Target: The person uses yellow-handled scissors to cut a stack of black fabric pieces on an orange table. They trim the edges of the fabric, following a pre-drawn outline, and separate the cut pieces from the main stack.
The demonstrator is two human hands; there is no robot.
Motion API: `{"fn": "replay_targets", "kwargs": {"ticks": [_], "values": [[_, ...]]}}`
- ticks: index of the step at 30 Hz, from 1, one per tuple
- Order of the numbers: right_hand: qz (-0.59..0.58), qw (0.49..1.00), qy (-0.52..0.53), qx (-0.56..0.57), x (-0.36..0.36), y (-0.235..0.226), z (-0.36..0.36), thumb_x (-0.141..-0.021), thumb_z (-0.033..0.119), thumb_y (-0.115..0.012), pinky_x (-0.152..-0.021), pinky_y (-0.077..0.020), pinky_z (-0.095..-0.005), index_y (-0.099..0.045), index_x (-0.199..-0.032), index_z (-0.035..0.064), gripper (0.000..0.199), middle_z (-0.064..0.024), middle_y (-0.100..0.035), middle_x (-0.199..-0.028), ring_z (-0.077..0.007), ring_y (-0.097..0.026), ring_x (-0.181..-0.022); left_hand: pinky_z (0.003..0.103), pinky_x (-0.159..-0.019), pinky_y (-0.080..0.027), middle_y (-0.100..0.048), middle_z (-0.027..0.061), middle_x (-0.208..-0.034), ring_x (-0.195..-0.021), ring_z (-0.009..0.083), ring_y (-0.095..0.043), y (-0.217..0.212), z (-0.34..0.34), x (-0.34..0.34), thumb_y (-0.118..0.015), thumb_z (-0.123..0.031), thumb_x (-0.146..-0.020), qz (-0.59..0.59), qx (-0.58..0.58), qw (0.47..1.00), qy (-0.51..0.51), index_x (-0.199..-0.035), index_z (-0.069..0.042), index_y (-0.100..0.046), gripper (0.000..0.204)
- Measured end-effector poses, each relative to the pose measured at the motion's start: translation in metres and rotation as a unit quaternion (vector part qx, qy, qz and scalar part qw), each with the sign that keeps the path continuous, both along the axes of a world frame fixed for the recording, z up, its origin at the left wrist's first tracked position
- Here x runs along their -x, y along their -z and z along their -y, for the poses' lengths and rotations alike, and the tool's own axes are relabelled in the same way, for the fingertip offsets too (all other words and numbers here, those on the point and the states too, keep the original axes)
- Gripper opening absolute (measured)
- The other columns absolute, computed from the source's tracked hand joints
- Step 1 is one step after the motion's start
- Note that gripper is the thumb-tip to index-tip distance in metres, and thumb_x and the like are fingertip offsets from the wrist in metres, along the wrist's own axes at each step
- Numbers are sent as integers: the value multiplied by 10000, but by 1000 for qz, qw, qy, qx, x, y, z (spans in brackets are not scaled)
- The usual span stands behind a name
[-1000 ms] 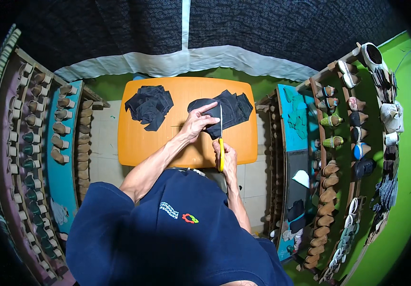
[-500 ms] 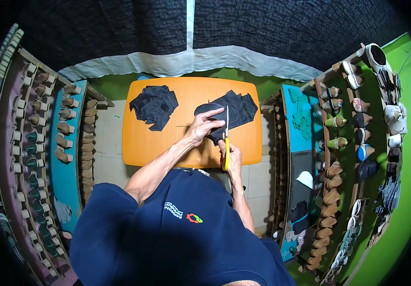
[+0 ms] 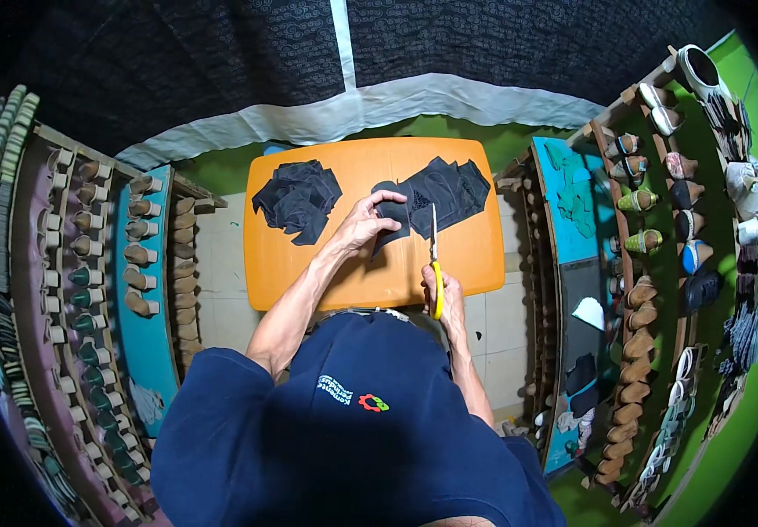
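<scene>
Between the thumb and fingers of my left hand [image 3: 361, 226] is a black fabric piece [image 3: 391, 230], held above the orange table [image 3: 344, 277]. My right hand [image 3: 446, 292] grips yellow-handled scissors [image 3: 436, 268] near the table's front edge. The scissor blades point away from me, look closed, and stand just right of the held piece, apart from it. Beyond the blades lies a pile of black fabric pieces [image 3: 458, 189]. At the table's left side is another heap of black fabric pieces [image 3: 298, 200].
Racks of shoe forms [image 3: 140, 233] line the left side. To the right stand a blue shelf board [image 3: 572, 237] with green scraps and a rack of shoes [image 3: 638, 316]. A dark patterned curtain [image 3: 484, 53] hangs behind the table. A small dark scrap [image 3: 478, 335] lies on the floor.
The scissors have come away from the black fabric piece, moving right and toward me. My left hand still holds the piece. The whole view has shifted slightly.
</scene>
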State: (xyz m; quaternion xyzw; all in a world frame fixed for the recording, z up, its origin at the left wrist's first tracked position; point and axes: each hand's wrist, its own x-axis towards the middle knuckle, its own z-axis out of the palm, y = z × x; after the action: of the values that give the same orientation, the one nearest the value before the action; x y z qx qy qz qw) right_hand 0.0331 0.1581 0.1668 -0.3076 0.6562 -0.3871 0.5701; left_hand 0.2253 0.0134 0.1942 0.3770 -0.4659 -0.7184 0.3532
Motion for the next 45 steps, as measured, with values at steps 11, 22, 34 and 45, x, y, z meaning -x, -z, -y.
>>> {"fn": "replay_targets", "kwargs": {"ticks": [11, 22, 34, 45], "values": [[17, 998, -56, -16, -1, 3, -1, -897, 539, -681, -414, -419, -240, -609, -838, 24, 524, 46, -439, -534, -72, -467, -422, 245, -751, -570, -704, 72, -987, -808, 119, -682, 22, 19, -15, -726, 8, -829, -27, -55, 996, -62, -1149, -17, -664, 327], [-40, 993, -93, 61, -13, -11, 7, -928, 519, -645, -481, -441, -295, -623, -907, 7, 512, -24, -541, -576, -116, -540, -488, 259, -833, -576, -728, 139, -1027, -874, 152, -713, -1, 21, 13, -754, 71, -776, -90, -9, 991, -95, -1412, 3, -497, 690], [-109, 988, -88, 66, -13, -21, 12, -891, 536, -687, -496, -338, -305, -621, -857, 14, 527, 5, -458, -573, -95, -406, -531, 291, -935, -553, -675, 122, -1169, -983, 161, -684, -3, 21, 24, -762, 51, -785, -75, 48, 993, -83, -1430, 4, -473, 708], [-104, 991, -53, 62, -13, -15, 14, -833, 540, -758, -495, -301, -288, -599, -734, 41, 533, 38, -424, -569, -68, -360, -544, 291, -902, -570, -693, 127, -1130, -952, 160, -694, -2, 20, 22, -744, 65, -802, -93, 28, 992, -74, -1448, 9, -441, 716]]}}
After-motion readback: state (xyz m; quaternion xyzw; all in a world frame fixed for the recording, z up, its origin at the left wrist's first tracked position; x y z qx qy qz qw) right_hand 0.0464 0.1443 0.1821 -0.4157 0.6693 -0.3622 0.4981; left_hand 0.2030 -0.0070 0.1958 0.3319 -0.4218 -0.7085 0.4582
